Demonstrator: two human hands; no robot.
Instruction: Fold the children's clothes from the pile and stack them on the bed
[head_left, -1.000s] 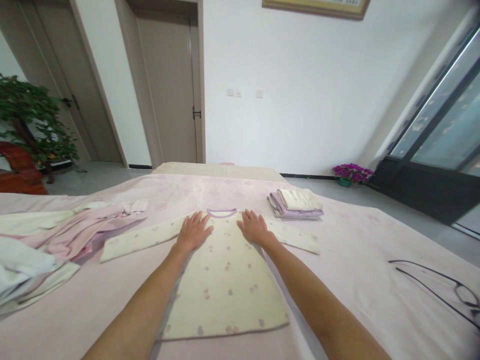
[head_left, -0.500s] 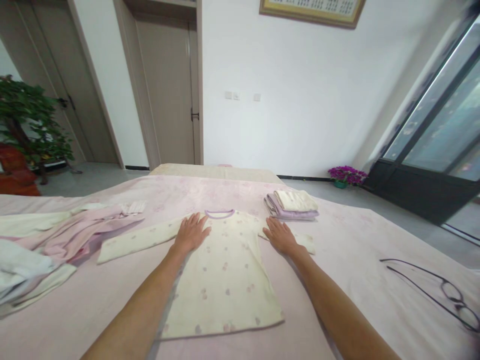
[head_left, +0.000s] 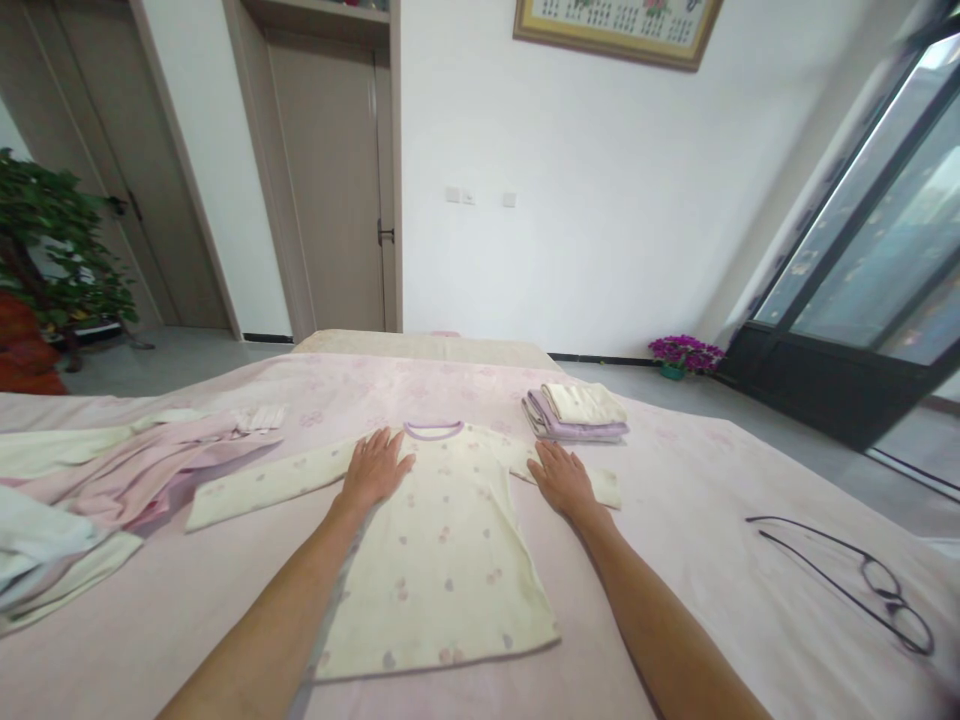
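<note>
White wall [head_left: 570,240], taupe door [head_left: 330,190] and grey floor lie beyond a broad surface [head_left: 675,580] spread with pale pink, faintly floral cloth. Centred on it, face up, is a cream long-sleeved shirt [head_left: 442,545] with small printed motifs. Its lilac neckline [head_left: 433,433] points to the surface's far edge, its hem toward the wearer, and both sleeves reach out sideways, a layout that seems meant to keep every part flat and within reach.

The person's left hand [head_left: 373,465] rests palm down at the left shoulder, fingers slightly parted, thumb out toward the chest. The right hand [head_left: 561,478] lies across the right sleeve, fingers also straight and a little apart, hiding the sleeve's middle. Neither hand pinches cloth; the flat palms appear to steady or smooth it.

Just beyond the right hand, toward the far edge, sits a neat folded stack [head_left: 576,412] of cream and lilac fabric, tight for room beside that sleeve. Loose pink and white clothes [head_left: 172,455] heap along the left edge, near the left cuff. Black-framed glasses [head_left: 892,600] lie unfolded toward the right edge, well apart from the shirt.
</note>
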